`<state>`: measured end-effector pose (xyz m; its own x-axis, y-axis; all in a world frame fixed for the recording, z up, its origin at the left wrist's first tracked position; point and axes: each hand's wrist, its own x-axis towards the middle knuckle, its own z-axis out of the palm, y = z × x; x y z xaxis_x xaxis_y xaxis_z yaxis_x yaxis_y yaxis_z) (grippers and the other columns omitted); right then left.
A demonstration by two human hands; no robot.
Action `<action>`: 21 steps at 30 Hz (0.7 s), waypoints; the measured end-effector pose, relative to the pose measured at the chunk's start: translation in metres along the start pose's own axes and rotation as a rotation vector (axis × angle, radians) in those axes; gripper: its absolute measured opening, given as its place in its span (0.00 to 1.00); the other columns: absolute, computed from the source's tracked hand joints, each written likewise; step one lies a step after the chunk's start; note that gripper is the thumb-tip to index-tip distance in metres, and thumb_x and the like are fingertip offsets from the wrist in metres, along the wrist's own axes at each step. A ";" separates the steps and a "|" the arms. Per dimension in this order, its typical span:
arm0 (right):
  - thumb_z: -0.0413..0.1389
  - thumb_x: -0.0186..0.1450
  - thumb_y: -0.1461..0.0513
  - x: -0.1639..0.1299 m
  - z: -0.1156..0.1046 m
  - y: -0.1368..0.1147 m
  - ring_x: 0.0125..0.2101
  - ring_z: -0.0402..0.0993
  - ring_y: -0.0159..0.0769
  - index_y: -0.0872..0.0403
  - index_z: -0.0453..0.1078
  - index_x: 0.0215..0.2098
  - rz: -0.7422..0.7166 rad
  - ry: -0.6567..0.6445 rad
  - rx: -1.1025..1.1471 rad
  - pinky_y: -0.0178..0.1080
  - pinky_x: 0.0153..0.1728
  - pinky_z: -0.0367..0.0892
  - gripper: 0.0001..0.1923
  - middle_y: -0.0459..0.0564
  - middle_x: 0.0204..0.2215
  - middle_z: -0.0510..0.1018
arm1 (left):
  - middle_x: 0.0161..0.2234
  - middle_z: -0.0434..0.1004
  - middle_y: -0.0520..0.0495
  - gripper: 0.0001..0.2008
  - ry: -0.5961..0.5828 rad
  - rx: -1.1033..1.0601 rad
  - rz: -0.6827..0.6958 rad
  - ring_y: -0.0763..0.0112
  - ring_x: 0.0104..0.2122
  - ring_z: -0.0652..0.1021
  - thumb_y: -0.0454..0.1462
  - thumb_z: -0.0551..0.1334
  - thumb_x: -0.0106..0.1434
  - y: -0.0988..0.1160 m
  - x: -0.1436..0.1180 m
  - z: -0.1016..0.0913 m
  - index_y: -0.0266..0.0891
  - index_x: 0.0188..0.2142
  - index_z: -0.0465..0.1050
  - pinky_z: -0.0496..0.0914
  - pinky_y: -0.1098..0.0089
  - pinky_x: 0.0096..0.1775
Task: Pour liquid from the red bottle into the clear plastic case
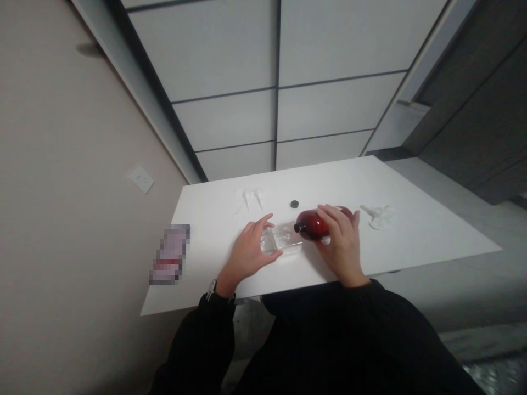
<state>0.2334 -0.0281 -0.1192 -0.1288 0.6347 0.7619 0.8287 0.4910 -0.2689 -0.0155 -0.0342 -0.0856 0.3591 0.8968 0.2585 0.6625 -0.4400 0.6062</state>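
Note:
My right hand (340, 241) is wrapped around a dark red, shiny bottle (313, 225), which is tipped onto its side. Its uncapped neck points left, toward a clear, see-through container (284, 237). Around the left end of that container my left hand (252, 247) is closed, thumb on the near side and fingers on the far side. The bottle's mouth is close to the container's right end; I cannot tell whether they touch or whether liquid flows. A small black cap (294, 204) lies on the table just beyond the bottle.
The white table (428, 230) stands by a wall with a socket (142, 180). Two white nozzle-like pieces (252, 198) lie at the back. A crumpled white item (377, 216) is on the right. At the left edge is a pixelated pinkish object (169, 255).

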 end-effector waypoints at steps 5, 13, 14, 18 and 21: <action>0.57 0.64 0.71 0.003 -0.001 -0.004 0.60 0.74 0.53 0.43 0.58 0.68 -0.043 0.017 -0.050 0.72 0.68 0.48 0.37 0.55 0.58 0.78 | 0.56 0.77 0.43 0.44 -0.015 -0.009 -0.002 0.52 0.56 0.74 0.37 0.74 0.57 0.002 0.000 0.000 0.45 0.68 0.55 0.68 0.47 0.60; 0.56 0.65 0.72 0.004 0.000 -0.003 0.61 0.73 0.53 0.43 0.61 0.67 -0.068 0.026 -0.090 0.72 0.68 0.48 0.35 0.55 0.59 0.78 | 0.56 0.77 0.43 0.44 -0.009 0.000 0.005 0.52 0.56 0.74 0.36 0.74 0.57 0.001 0.000 0.001 0.43 0.68 0.55 0.68 0.48 0.60; 0.56 0.65 0.72 0.005 0.000 -0.003 0.61 0.73 0.53 0.44 0.62 0.66 -0.074 0.026 -0.093 0.72 0.68 0.48 0.34 0.56 0.59 0.78 | 0.57 0.77 0.43 0.44 -0.010 0.000 0.005 0.52 0.56 0.74 0.36 0.74 0.57 0.001 0.000 0.001 0.42 0.68 0.55 0.68 0.49 0.60; 0.56 0.64 0.72 0.006 0.002 -0.003 0.61 0.73 0.51 0.46 0.64 0.65 -0.101 0.055 -0.103 0.71 0.69 0.45 0.33 0.56 0.58 0.79 | 0.57 0.77 0.43 0.44 -0.026 0.002 -0.005 0.53 0.56 0.74 0.36 0.74 0.57 0.002 0.001 0.000 0.43 0.68 0.55 0.68 0.49 0.61; 0.56 0.63 0.72 0.007 0.002 -0.004 0.61 0.72 0.50 0.46 0.64 0.64 -0.119 0.066 -0.110 0.69 0.70 0.42 0.32 0.55 0.58 0.79 | 0.57 0.77 0.42 0.44 -0.031 -0.004 -0.015 0.53 0.57 0.74 0.36 0.75 0.57 0.003 0.001 -0.001 0.43 0.68 0.55 0.67 0.50 0.61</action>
<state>0.2280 -0.0241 -0.1142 -0.1964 0.5340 0.8224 0.8647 0.4897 -0.1115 -0.0138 -0.0344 -0.0832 0.3693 0.9015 0.2255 0.6656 -0.4259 0.6128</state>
